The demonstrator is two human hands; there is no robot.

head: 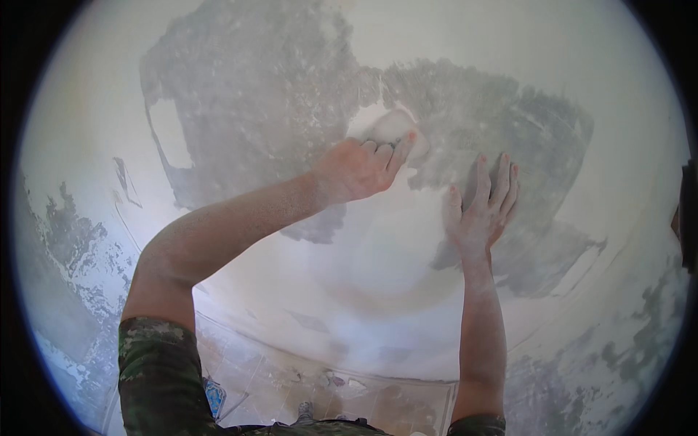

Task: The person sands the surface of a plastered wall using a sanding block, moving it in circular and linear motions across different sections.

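Before me stands a wall [381, 234] with grey patches among whitish plaster, dusty all over. My left hand [368, 166] grips a pale, flat rounded pad [395, 128] and presses it to the wall where two grey patches meet; the index finger lies along its face, and the pad's exact kind cannot be told. To the right and slightly lower, my right hand [485, 204] rests on the wall with its fingers spread, holding nothing. White dust covers both hands and the forearms.
Below the wall lies a dusty tiled floor [272, 389] with small bits of debris along its edge. A blue patterned object [214, 397] is on the floor at lower left, beside my sleeve. A dark object [688, 218] shows at the far right rim.
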